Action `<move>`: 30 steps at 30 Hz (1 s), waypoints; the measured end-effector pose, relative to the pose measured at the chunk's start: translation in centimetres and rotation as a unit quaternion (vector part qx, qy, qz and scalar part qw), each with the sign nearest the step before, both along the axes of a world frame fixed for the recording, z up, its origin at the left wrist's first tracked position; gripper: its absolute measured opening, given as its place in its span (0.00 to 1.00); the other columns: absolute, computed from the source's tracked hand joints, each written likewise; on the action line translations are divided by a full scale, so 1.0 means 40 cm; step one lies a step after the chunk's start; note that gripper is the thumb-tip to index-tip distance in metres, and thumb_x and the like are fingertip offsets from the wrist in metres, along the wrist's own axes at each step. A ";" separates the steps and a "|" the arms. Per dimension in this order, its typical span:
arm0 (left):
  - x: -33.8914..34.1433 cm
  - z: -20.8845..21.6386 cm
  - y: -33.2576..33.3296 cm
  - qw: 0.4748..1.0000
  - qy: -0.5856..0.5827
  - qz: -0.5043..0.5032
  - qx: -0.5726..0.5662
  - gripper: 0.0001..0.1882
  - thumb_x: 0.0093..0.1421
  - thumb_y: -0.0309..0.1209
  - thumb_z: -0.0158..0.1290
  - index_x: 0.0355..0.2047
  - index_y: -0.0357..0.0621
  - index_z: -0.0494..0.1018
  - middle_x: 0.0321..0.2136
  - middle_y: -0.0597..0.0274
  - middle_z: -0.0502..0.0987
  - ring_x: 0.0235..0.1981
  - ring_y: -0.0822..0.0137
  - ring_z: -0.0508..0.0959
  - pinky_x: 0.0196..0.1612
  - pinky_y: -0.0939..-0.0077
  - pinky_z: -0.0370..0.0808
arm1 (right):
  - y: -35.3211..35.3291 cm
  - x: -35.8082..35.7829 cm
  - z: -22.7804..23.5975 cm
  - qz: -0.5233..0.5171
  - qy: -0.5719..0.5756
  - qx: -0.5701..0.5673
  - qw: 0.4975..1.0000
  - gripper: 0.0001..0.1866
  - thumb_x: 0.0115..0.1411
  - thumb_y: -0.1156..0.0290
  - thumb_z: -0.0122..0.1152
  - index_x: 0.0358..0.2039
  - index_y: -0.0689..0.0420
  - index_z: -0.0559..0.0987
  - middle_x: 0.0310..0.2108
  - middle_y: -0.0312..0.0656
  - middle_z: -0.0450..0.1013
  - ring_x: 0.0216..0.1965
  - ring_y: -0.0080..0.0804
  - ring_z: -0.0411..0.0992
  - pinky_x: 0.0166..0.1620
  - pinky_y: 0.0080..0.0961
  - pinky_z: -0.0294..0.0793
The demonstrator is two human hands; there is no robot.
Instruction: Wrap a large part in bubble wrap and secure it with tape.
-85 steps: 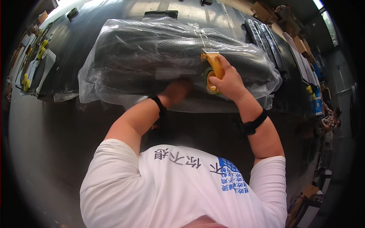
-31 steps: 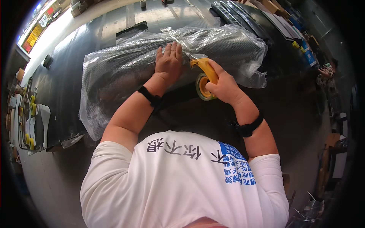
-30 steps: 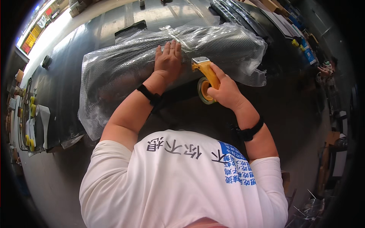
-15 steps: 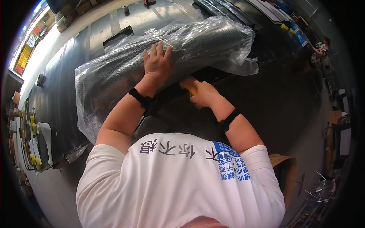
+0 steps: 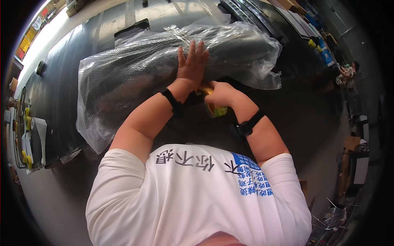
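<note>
A long dark object (image 5: 234,51) lies across the table in clear bubble wrap (image 5: 98,82). My left hand (image 5: 192,65) rests flat on the middle of the wrap, its fingers stretched upward and slightly apart. Just below and to its right, my right hand (image 5: 221,95) is closed around a roll of yellow tape (image 5: 216,110). An orange-yellow part (image 5: 207,89) shows between that hand and the near edge of the bundle. Whether a strip of tape is stuck to the wrap there cannot be made out.
The dark tabletop (image 5: 61,86) runs off to the left, with several yellow tape rolls (image 5: 28,123) along its edge. Black wrapped lengths (image 5: 250,16) lie at the back right. Another person (image 5: 347,74) is at the far right, near a blue package (image 5: 327,57).
My left hand has slid right along the bubble wrap, closer to my right hand. The tape roll has turned and shows more below my right hand. The whole view has shifted slightly.
</note>
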State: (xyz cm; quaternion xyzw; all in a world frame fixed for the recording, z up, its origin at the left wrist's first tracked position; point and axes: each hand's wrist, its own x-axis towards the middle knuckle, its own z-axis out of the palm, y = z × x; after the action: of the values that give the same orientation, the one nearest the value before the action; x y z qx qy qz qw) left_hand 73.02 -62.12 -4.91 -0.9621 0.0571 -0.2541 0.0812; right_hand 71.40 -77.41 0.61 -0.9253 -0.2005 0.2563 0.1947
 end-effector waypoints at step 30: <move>-0.063 0.049 0.059 0.991 -0.029 -0.059 0.114 0.30 0.61 0.44 0.48 0.63 0.57 0.61 0.67 0.63 0.56 0.68 0.52 0.54 0.66 0.35 0.44 | -0.288 -0.094 -0.037 -0.195 0.380 0.551 0.716 0.42 0.40 0.70 0.58 0.60 0.65 0.63 0.45 0.47 0.73 0.38 0.31 0.75 0.42 0.22 0.78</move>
State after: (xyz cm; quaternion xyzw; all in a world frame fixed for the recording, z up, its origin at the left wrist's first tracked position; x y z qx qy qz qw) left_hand 70.50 -59.78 -2.94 -0.9337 0.1399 -0.2777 0.1773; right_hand 67.65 -88.93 -0.86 -0.4971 -0.0309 0.3872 0.7759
